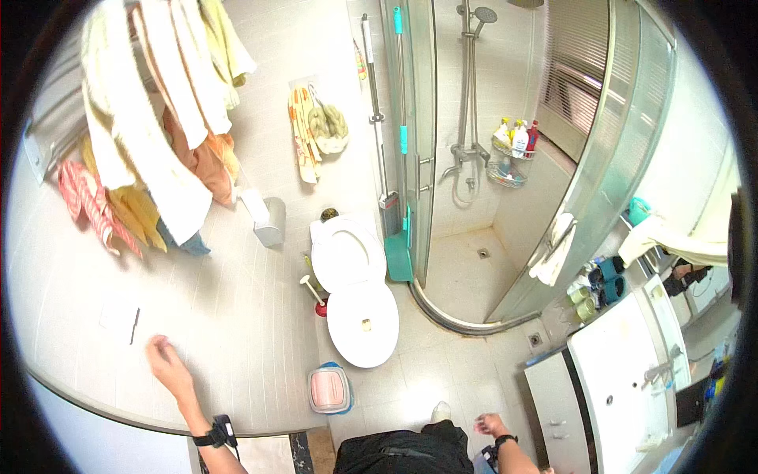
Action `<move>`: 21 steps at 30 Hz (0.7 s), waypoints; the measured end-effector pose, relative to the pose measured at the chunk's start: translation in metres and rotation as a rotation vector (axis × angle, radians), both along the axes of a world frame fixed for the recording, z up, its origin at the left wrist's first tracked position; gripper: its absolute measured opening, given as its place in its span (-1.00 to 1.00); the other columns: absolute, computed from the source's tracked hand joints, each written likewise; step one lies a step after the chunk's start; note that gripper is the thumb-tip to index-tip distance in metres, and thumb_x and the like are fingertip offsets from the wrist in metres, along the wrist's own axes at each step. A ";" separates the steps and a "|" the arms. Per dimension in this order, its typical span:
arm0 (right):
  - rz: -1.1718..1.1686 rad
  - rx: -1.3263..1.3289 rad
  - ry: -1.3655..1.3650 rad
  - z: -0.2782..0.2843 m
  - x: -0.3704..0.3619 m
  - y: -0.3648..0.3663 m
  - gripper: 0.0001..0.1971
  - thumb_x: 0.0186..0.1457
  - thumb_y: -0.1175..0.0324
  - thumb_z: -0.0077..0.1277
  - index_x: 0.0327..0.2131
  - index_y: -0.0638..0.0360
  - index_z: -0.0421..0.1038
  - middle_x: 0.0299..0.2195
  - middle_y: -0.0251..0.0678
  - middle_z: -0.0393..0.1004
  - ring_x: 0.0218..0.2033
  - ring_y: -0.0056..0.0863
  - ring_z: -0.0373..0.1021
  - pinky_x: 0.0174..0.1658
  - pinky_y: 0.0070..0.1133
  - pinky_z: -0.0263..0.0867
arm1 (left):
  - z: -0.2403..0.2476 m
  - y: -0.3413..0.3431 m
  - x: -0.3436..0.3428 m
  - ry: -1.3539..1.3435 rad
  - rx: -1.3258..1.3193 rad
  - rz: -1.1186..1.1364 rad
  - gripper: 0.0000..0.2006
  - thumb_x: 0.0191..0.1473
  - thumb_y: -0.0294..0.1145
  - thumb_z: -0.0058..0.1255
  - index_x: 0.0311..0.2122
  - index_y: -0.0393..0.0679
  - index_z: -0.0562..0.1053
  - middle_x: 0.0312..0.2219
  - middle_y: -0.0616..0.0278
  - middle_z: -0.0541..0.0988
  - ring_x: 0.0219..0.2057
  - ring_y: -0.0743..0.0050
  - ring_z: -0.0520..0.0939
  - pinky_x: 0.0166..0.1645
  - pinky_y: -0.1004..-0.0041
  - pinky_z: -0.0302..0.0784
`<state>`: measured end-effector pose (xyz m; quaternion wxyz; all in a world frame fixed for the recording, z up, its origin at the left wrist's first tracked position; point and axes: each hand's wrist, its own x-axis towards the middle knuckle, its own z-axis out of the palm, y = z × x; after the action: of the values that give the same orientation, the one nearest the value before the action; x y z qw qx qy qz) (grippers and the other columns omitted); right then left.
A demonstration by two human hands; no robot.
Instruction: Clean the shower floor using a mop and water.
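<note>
Taking the middle of the view as the centre of the clock, the left hand (167,370) is at 8 o'clock, before the pale tiled wall (260,332). Its fingers are loosely bent and a little apart, not made into a fist, and I see nothing in them. The nearest thing is a pale flat wall plate (118,317) with a dark strip, between 8 and 9 o'clock; the hand is just beside it, and I cannot tell if they touch. The right hand (491,425) is at 5 o'clock, somewhat blurred; its fingers look slightly apart, also with nothing seen in them. It is near the white cabinet (553,411), which stands between 4 and 5 o'clock. Each wrist carries a black band.

Close to the centre, toward 6 o'clock, is the white toilet (363,324) with its lid raised. A pink bin (328,389) stands on the floor between 6 and 7 o'clock. Several towels (150,142) hang at 10 o'clock. At 1 o'clock there is a shower head (485,15), and toward 2 o'clock a wire rack (507,175) holds bottles (519,142).
</note>
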<state>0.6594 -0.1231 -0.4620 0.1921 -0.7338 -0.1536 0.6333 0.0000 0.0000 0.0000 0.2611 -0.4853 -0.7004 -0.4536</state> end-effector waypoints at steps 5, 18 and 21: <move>-0.015 0.171 0.049 0.044 0.037 0.138 -0.79 0.05 0.38 -0.24 -0.36 0.26 0.39 -0.55 -0.19 0.46 -0.62 -0.47 0.39 -0.58 -0.61 0.32 | -0.104 0.046 0.053 -0.318 -0.687 -0.234 -0.81 0.02 -0.39 -0.19 -0.38 -0.27 0.44 -0.59 0.02 0.50 -0.54 0.22 0.52 -0.36 0.32 0.40; 0.414 0.692 -0.050 0.083 0.017 0.508 -0.80 0.04 0.32 -0.16 -0.42 0.27 0.39 -0.49 -0.28 0.47 -0.57 -0.57 0.40 -0.52 -0.63 0.33 | -0.249 0.236 0.255 -0.776 -1.337 -0.798 -0.76 0.04 -0.33 -0.17 -0.26 -0.21 0.46 -0.40 0.10 0.56 -0.36 0.39 0.57 -0.26 0.44 0.45; 0.444 0.892 -0.227 0.149 -0.020 0.596 -0.80 0.07 0.31 -0.14 -0.36 0.27 0.37 -0.47 -0.33 0.44 -0.51 -0.59 0.39 -0.47 -0.64 0.32 | -0.270 0.293 0.246 -0.806 -1.305 -0.691 -0.77 0.03 -0.36 -0.19 -0.27 -0.17 0.47 -0.43 0.10 0.57 -0.37 0.37 0.58 -0.27 0.42 0.47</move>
<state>0.6397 0.4728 -0.3126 0.3294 -0.5942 -0.5812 0.4478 0.2457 0.2933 -0.2701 -0.4955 -0.5269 -0.6739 -0.1504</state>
